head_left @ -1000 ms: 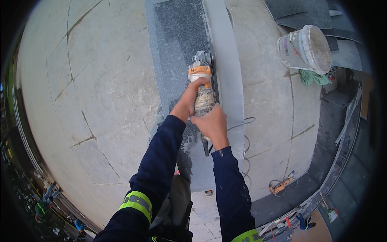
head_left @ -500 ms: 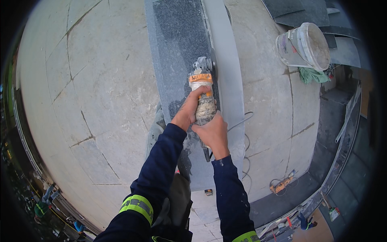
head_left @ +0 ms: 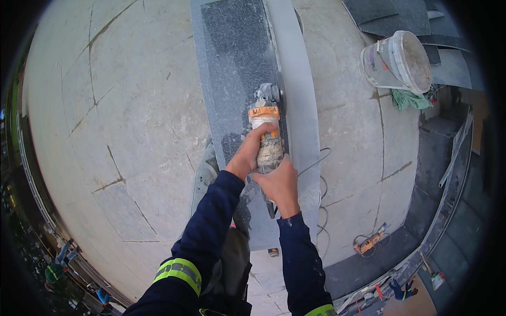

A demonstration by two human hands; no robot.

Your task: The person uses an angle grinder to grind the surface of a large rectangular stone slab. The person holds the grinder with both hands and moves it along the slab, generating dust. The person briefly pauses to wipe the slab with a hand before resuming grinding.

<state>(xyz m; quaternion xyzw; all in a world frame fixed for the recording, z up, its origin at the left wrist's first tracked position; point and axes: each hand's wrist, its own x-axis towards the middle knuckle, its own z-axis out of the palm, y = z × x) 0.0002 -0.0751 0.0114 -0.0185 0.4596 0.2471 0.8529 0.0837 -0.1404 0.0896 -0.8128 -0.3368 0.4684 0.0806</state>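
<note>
My left hand [head_left: 247, 155] is closed round the upper body of an angle grinder [head_left: 266, 121] with an orange band and a dust-caked, light-coloured body. My right hand [head_left: 279, 184] wraps round its rear end, just behind the left, with a black cable leading out below. The grinder's head lies over the long, dark speckled stone slab [head_left: 234, 47], its disc at the slab's right edge, beside a paler grey strip [head_left: 298, 84]. A dark wet-looking patch lies on the slab to the left of the grinder.
At right stand a white bucket [head_left: 390, 66] with green cord [head_left: 406, 100], and stacked dark slabs [head_left: 387, 18]. An orange power tool [head_left: 369, 242] lies lower right, a small tape measure [head_left: 273, 253] below the slab. Co-workers show at lower left [head_left: 54, 271] and lower right [head_left: 400, 289].
The grinder, held in both my hands, has slid down the slab toward me along its right edge. My grip looks the same.
</note>
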